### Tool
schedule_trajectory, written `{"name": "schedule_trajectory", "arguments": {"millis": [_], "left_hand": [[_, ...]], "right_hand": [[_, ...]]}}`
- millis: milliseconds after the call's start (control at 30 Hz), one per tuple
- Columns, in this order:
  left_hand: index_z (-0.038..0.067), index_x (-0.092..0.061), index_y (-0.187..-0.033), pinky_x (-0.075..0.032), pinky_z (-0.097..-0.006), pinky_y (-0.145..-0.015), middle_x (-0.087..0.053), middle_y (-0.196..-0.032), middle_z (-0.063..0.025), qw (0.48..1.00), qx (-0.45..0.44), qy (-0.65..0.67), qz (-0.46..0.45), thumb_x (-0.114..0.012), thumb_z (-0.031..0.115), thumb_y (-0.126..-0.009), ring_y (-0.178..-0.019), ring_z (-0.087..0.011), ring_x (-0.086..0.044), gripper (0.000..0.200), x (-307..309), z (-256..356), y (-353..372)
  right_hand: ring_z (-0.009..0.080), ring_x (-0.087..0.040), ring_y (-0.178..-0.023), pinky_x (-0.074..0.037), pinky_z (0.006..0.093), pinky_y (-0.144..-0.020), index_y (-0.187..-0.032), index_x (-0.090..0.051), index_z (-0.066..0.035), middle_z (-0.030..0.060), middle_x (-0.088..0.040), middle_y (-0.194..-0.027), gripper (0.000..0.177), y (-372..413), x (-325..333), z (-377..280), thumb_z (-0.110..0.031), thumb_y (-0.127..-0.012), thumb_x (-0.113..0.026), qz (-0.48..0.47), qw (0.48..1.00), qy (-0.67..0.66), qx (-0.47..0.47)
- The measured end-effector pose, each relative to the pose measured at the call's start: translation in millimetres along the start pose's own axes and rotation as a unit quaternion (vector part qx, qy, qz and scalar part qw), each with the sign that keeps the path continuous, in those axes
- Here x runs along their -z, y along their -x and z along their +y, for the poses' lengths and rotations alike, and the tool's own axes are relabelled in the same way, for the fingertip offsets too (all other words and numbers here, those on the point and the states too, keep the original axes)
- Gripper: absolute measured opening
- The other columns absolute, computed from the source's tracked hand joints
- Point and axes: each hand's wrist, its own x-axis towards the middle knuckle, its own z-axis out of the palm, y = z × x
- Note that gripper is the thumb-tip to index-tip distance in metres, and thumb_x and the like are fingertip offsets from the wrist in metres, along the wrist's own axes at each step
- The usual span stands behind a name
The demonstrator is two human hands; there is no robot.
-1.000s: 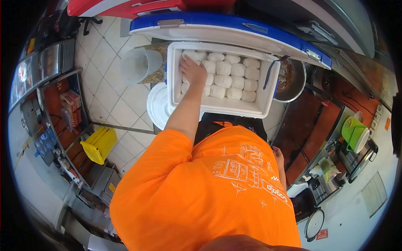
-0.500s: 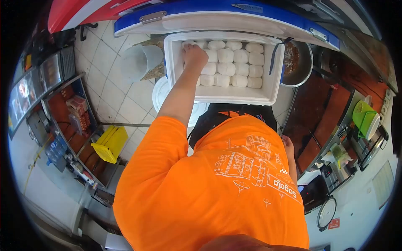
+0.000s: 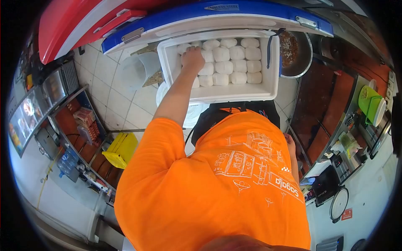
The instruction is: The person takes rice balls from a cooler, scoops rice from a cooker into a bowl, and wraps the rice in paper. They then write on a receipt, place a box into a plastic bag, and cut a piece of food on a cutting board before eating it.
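An open white cooler with a blue-edged lid stands in front of me, filled with rows of white rounded lumps. My left hand reaches into its far left corner, fingers curled down over the lumps there; whether it grips one is hidden. My right hand is low at my side by the edge of the brown counter, mostly covered by my orange shirt.
A metal pan with brown food sits right of the cooler. A translucent bucket and a round white lid are on the tiled floor. A yellow bin and shelves stand left; a green container sits right.
My left hand stays at the cooler's far left corner. The view has shifted, so the cooler now sits higher and slightly turned in the frame.
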Motion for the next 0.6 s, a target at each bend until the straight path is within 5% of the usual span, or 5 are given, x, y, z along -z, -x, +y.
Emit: {"name": "schedule_trajectory", "arguments": {"millis": [67,167,300,367,600], "left_hand": [[0.005,-0.060,-0.129,-0.038,-0.0466,-0.108,-0.058,-0.135,-0.0154,0.998,-0.039,-0.027,0.050,-0.051,0.017,-0.090,-0.127,-0.0335,-0.053,0.042,-8,3,-2],[0.006,-0.056,-0.132,-0.036,-0.0445,-0.112,-0.056,-0.138,-0.0124,0.988,-0.015,-0.114,-0.101,-0.047,0.012,-0.089,-0.135,-0.0304,-0.045,0.044,15,17,-5],[0.003,-0.059,-0.128,-0.039,-0.0467,-0.110,-0.057,-0.138,-0.0182,0.994,-0.108,-0.024,-0.005,-0.047,0.013,-0.089,-0.132,-0.0349,-0.050,0.042,-32,0,-61],[0.002,-0.056,-0.131,-0.041,-0.0468,-0.109,-0.056,-0.137,-0.0233,0.981,0.001,0.173,-0.093,-0.049,0.018,-0.088,-0.129,-0.0376,-0.052,0.047,-25,5,-71],[0.008,-0.046,-0.146,-0.041,-0.0470,-0.109,-0.058,-0.136,-0.0237,0.970,0.064,0.225,-0.066,-0.053,0.028,-0.086,-0.128,-0.0382,-0.054,0.064,-42,34,-61]], "right_hand": [[0.0187,-0.064,-0.101,-0.049,0.0304,-0.090,-0.127,-0.060,-0.001,0.0137,-0.069,-0.112,0.033,2,-1,9,-0.014,-0.097,-0.059,-0.004,1.000,-0.013,0.001],[0.0186,-0.065,-0.101,-0.049,0.0306,-0.090,-0.127,-0.060,-0.001,0.0136,-0.070,-0.111,0.033,3,2,14,-0.014,-0.098,-0.059,-0.019,1.000,-0.016,-0.012],[0.0185,-0.065,-0.100,-0.049,0.0308,-0.090,-0.128,-0.060,-0.001,0.0132,-0.070,-0.110,0.033,3,5,3,-0.015,-0.098,-0.058,-0.024,0.999,0.021,0.025],[0.0191,-0.066,-0.099,-0.049,0.0312,-0.090,-0.129,-0.060,-0.002,0.0132,-0.070,-0.109,0.033,19,-2,-49,-0.014,-0.098,-0.057,0.024,0.996,0.086,-0.031],[0.0188,-0.066,-0.099,-0.049,0.0312,-0.089,-0.130,-0.060,-0.003,0.0131,-0.070,-0.109,0.033,21,-11,-67,-0.016,-0.099,-0.057,0.030,0.992,0.121,0.021]]}}
